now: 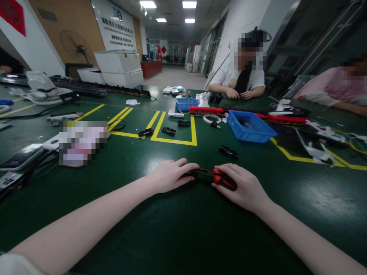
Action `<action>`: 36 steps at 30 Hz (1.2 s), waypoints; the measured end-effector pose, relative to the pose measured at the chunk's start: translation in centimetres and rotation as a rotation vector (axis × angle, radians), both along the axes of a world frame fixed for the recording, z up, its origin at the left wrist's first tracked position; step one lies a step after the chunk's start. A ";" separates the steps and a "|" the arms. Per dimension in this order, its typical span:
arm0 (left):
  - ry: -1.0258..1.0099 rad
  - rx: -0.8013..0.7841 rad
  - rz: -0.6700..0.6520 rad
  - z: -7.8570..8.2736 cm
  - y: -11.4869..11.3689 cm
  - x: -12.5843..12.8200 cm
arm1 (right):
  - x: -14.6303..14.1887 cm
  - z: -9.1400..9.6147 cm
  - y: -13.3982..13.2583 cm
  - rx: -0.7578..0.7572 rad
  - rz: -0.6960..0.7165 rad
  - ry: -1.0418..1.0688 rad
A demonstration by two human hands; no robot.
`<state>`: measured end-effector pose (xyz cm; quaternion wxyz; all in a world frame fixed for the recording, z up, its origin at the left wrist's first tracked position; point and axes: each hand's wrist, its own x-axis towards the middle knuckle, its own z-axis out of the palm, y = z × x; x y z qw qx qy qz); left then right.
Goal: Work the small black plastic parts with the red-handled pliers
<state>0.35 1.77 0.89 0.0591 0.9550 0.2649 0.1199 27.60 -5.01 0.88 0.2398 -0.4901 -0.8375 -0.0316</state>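
- To the left of the pliers (218,178), over the bench (160,236), the left hand (169,176) had its fingers pinched together on a small black piece (187,174), which they mostly hid.
- Just right of those fingers, the pliers pointed their nose (205,172) toward the piece; whether the jaws were closed on it could not be told.
- At the far end of the pliers, the right hand (245,187) had its fingers clamped around the red-and-black handles (228,182).
- For this step, good handling seemed to call for a firm left pinch kept back from the nose, the tool in line with the piece, and a slow, even squeeze by the right fingers; a sideways twist could have let the piece slip.
- Beyond both sets of fingers, well apart from them and roughly between the two, stood a small blue bin (187,105); its contents could not be made out.
- Just beyond the right fingers, a loose black part (229,151) lay outside any container.
- Farther off and to the right of the same fingers, a larger blue bin (254,134) held a dark item (243,122), its shape unclear.
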 end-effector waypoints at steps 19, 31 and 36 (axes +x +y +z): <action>0.016 -0.008 -0.004 0.1 0.0 0.1 | 0.5 -0.7 0.2 0.019 0.009 -0.011; 0.024 0.000 0.015 0.1 -0.1 0.2 | 0.0 -0.1 -0.1 0.035 -0.009 -0.033; -0.007 -0.016 0.035 0.1 -0.2 0.2 | 0.1 -0.1 -0.1 0.052 -0.009 -0.040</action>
